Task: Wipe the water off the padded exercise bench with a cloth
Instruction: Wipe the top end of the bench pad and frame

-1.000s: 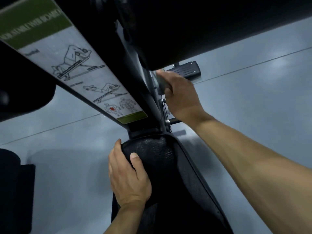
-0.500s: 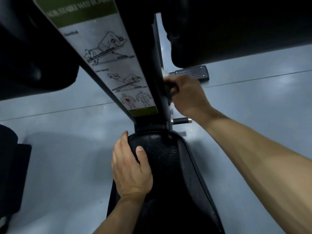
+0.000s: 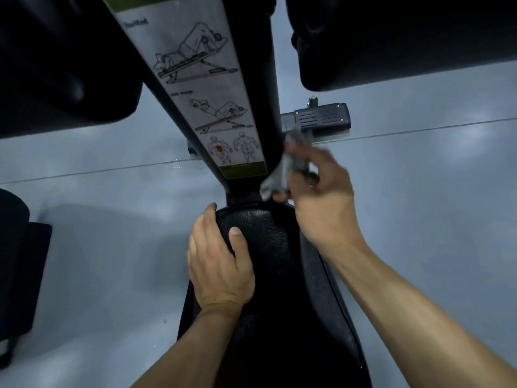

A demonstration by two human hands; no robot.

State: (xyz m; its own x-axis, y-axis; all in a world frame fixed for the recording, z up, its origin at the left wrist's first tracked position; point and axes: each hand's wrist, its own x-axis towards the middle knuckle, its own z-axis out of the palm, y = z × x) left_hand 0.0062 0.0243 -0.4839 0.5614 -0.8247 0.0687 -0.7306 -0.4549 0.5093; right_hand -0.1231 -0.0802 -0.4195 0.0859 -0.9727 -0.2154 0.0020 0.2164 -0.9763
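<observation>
1. While the fingers (image 3: 300, 155) of the right hand (image 3: 324, 197) are curled and clamped on a crumpled grey cloth (image 3: 282, 172), the cloth hangs just beside the lower end of the black frame post (image 3: 263, 88), above the top edge of the padded bench (image 3: 268, 247); the motion blur hides whether it touches the post.
2. The left hand (image 3: 221, 264) grips the upper left edge of the padded bench, with its thumb (image 3: 237, 242) lying on the top face and its fingers (image 3: 205, 219) wrapped over the side.
3. The bench pad is black and textured, narrowing toward the post; small specks on its surface may be water, though I cannot be sure.
4. An instruction label (image 3: 204, 88) with exercise drawings and a green strip runs along the post, just left of the cloth.
5. Two dark padded rollers, the left roller (image 3: 64, 65) and the right roller (image 3: 405, 37), overhang the top of the view and crowd the space around the post.
6. A black foot plate (image 3: 321, 117) lies on the grey floor (image 3: 433, 205) behind the right hand, and a dark object (image 3: 16, 261) stands at the left edge.
7. Compared with half a second ago, the right hand has come down along the post toward the bench, and more of the cloth now shows; the left hand has kept its grip in the same place.
</observation>
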